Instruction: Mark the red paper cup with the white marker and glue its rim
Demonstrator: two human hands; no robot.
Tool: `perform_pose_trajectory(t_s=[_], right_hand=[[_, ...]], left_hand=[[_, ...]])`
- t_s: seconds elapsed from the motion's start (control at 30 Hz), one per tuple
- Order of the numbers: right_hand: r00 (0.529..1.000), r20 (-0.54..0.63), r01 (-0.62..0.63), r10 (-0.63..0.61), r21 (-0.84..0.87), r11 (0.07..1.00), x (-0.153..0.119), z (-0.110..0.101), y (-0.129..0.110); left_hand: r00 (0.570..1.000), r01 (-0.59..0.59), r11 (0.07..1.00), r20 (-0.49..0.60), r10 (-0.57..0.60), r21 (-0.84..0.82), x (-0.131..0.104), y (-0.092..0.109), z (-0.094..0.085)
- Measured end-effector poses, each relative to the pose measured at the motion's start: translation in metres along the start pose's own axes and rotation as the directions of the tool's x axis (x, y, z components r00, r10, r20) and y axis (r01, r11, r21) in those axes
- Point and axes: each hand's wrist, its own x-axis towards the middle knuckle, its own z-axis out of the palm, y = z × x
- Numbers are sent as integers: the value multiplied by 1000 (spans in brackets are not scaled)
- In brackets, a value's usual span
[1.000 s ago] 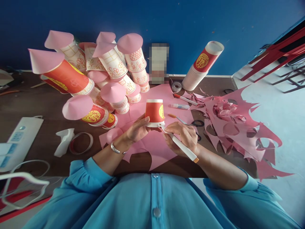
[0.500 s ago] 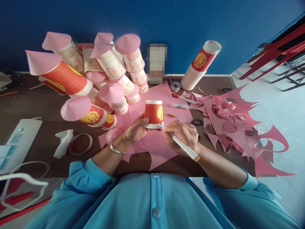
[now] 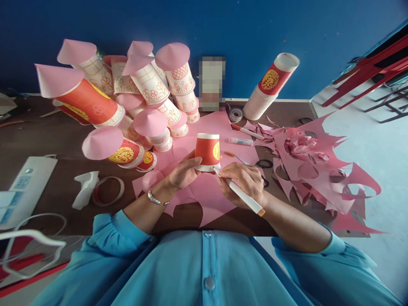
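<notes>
My left hand (image 3: pixel 184 171) holds a red paper cup (image 3: pixel 207 151) with a yellow emblem, upside down, thumb against its lower left side. The cup's white rim faces down toward me. In my right hand (image 3: pixel 241 180) is a white marker (image 3: pixel 244 196) with an orange end, its tip at the cup's rim on the right. Pink paper (image 3: pixel 219 204) lies under both hands. Beside my right hand, an orange marker cap or pen (image 3: pixel 230 154) rests on the paper. To the left stand several decorated cup towers (image 3: pixel 153 87) with pink cone tops.
At the back right leans a tall cup stack (image 3: pixel 259 97), with a tape roll (image 3: pixel 236 114) beside it. Pink paper scraps (image 3: pixel 306 157) cover the right side. A glue stick (image 3: pixel 240 141), black scissors handles (image 3: pixel 264 163), a white ring (image 3: pixel 108 191) and a power strip (image 3: pixel 27 182) also lie about.
The cup has shifted and turned slightly to the right in my left hand, its emblem now nearer the right edge. The marker tip stays at the rim. A pink scrap at the right edge has moved slightly.
</notes>
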Motion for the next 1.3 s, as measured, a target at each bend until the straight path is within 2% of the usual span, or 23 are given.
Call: perform_pose_trajectory(t_s=[0.4,1.3], right_hand=[[1000,8,13,-13,-14,1000,2,-1,0],[1000,8,19,-19,-48,999,3,-2,2]], left_hand=[[1000,-1,999,-5,1,39,0,1,1],[1000,-21,1000,8,21,12,-1,-2,-1]])
